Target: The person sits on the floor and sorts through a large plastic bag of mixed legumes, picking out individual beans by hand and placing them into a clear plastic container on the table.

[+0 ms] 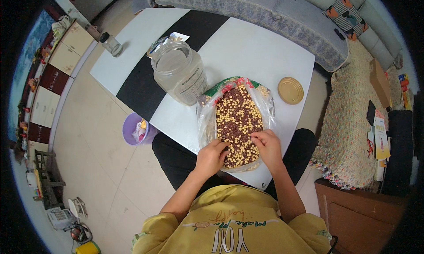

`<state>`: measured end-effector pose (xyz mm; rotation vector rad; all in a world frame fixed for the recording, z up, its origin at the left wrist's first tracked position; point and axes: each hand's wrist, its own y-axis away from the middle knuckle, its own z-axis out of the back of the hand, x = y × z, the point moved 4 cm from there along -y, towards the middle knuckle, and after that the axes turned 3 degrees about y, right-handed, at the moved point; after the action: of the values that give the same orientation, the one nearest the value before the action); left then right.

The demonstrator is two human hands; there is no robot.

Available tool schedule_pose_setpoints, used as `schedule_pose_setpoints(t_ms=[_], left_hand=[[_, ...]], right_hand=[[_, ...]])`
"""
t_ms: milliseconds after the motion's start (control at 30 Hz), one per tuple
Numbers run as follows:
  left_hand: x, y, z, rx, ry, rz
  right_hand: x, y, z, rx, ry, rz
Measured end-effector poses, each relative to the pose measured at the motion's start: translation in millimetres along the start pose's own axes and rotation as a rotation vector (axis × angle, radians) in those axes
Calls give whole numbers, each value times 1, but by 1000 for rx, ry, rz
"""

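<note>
Two hands curled at mixed beans; cannot tell whether pinching any. Bag bottom hidden beneath.

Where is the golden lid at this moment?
In the head view, the golden lid lies on the table, near its right edge, right of the bag.
</note>
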<state>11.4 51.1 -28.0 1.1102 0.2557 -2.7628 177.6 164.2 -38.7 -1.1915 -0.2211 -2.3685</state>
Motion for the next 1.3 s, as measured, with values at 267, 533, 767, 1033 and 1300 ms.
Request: schedule_pose_setpoints(t_ms=[267,533,767,1033,1300], left_hand=[[-1,0,9,-75,122,26],[4,3,7,-72,137,2],[5,4,6,-80,106,-20],[3,7,8,-162,190,-89],[-11,16,23,-191,224,-54]], right_hand=[[-5,-6,-2,-168,29,78],[4,-9,-1,-14,231,-30],[2,-19,-6,44,297,-46],[73,-66,31,61,37,-10],[259,-169,-7,-147,117,874]])
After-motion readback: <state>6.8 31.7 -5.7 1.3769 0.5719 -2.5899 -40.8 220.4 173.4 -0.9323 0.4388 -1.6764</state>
